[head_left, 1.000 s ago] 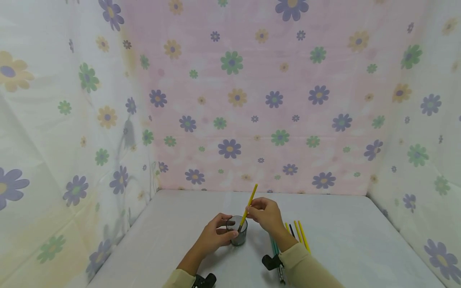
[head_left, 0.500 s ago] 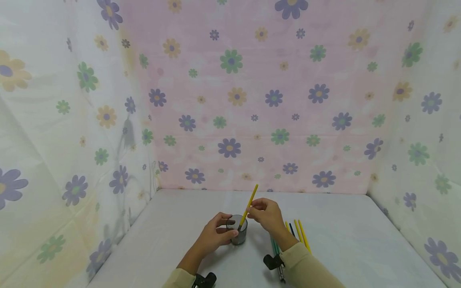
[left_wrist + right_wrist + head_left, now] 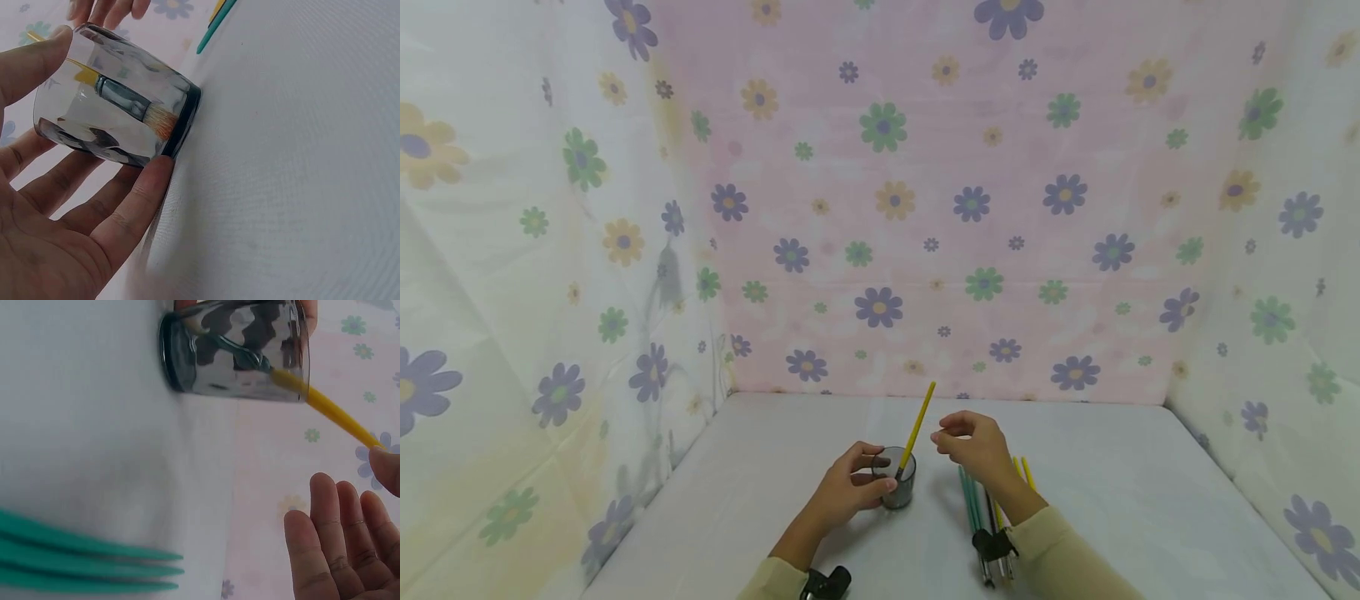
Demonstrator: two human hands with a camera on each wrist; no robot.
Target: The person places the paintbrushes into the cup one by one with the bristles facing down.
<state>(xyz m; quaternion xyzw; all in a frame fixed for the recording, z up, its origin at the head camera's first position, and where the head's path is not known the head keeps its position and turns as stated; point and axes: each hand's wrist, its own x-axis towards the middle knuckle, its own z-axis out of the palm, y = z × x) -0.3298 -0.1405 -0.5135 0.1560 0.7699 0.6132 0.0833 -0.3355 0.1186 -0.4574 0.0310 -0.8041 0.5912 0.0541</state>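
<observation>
A yellow-handled paintbrush (image 3: 919, 423) leans in a clear, dark-tinted drinking glass (image 3: 898, 498), bristles down near the base and handle sticking out past the rim. My left hand (image 3: 844, 490) holds the glass from the left, thumb on the near side and fingers around the far side. To the right of the glass, my right hand (image 3: 976, 448) hovers, apart from the brush in the head view. In the right wrist view its fingers (image 3: 325, 531) are fairly straight with nothing between them. The left wrist view shows the pale bristles (image 3: 161, 122) through the glass wall.
More brushes lie under and beside my right forearm: several with green handles (image 3: 970, 500), some with yellow handles (image 3: 1028, 473) and a dark one. They rest on the white tabletop (image 3: 715, 517). Flowered cloth (image 3: 880, 250) walls in the back and both sides.
My right hand has let go of the yellow paintbrush and moved a little to the right. The brush stays leaning in the glass. My left hand keeps its hold, almost unmoved.
</observation>
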